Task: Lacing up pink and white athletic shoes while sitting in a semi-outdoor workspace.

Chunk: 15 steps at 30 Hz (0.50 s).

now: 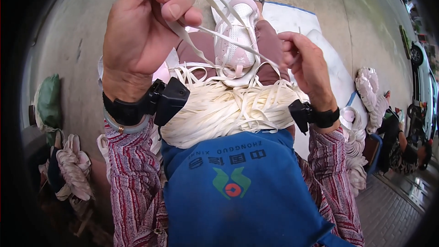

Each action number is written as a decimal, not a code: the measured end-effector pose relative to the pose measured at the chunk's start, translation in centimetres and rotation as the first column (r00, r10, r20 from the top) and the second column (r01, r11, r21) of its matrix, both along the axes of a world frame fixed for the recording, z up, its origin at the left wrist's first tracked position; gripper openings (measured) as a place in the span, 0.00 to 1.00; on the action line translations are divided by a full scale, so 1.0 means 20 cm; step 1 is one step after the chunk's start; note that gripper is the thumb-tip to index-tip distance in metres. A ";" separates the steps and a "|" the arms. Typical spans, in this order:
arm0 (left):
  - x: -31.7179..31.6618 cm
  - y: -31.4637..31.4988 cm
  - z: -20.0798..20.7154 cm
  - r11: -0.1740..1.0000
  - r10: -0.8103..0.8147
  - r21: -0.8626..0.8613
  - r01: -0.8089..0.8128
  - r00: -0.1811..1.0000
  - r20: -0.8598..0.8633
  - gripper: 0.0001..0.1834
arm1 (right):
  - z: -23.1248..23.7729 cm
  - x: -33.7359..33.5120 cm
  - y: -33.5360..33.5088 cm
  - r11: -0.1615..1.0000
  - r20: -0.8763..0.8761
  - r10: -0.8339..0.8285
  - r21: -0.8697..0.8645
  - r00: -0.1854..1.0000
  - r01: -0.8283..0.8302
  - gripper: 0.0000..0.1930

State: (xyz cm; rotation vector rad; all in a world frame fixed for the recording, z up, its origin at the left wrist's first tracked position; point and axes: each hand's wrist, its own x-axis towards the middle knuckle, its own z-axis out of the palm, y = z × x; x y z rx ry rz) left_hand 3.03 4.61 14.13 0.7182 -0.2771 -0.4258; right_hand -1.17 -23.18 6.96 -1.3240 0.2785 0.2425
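Observation:
My left hand [146, 32] is raised at the upper left, fingers curled round a cream shoelace [196, 48]. Strands of it loop down and across toward my right hand [307, 61], which pinches a lace between thumb and fingers. Between my knees, toe and heel in line away from me, is a pink and white mesh sneaker upper [236, 36] with a pink heel loop. Laces cross over its top. Nearest to me on my lap lies a thick bundle of cream laces [228, 110], some strands trailing toward the upper.
A blue apron [233, 219] covers my front. White sheeting [292, 18] spreads beyond and to the right. Stacked shoe uppers [354, 137] stand at the right, more [73, 167] at the left near a green sack [49, 103]. A person [404, 151] sits at far right.

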 end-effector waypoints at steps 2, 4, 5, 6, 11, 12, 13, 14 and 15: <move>0.01 0.00 0.03 0.998 -0.031 -0.053 0.034 0.998 0.056 0.14 | -0.10 0.00 0.09 0.990 0.041 0.100 -0.101 0.994 -0.095 0.15; 0.01 0.00 0.05 1.000 -0.011 -0.016 0.012 0.996 0.084 0.15 | -0.21 0.00 0.14 0.955 0.034 0.189 -0.240 0.981 -0.175 0.16; 0.00 0.01 0.06 1.000 0.018 0.019 -0.020 0.995 0.102 0.15 | -0.23 0.00 0.17 0.936 -0.005 0.230 -0.273 0.973 -0.222 0.16; -0.01 0.02 0.06 0.999 0.021 0.027 -0.024 0.994 0.103 0.15 | -0.23 0.00 0.18 0.911 -0.059 0.271 -0.306 0.961 -0.276 0.16; -0.06 0.01 0.06 0.966 0.183 0.159 -0.203 0.974 0.130 0.18 | -0.31 0.01 0.20 0.894 -0.117 0.345 -0.262 0.931 -0.364 0.15; -0.07 0.01 0.06 0.965 0.181 0.167 -0.202 0.975 0.131 0.18 | -0.29 0.01 0.20 0.884 -0.126 0.352 -0.282 0.928 -0.374 0.15; -0.08 0.01 0.07 0.965 0.188 0.158 -0.207 0.974 0.128 0.18 | -0.29 0.01 0.19 0.873 -0.134 0.359 -0.302 0.924 -0.383 0.15; -0.08 0.02 0.07 0.966 0.195 0.149 -0.213 0.973 0.127 0.19 | -0.29 0.01 0.19 0.876 -0.129 0.359 -0.295 0.924 -0.382 0.15; -0.09 0.02 0.08 0.964 0.193 0.157 -0.213 0.972 0.131 0.19 | -0.30 0.01 0.18 0.873 -0.130 0.364 -0.298 0.922 -0.387 0.14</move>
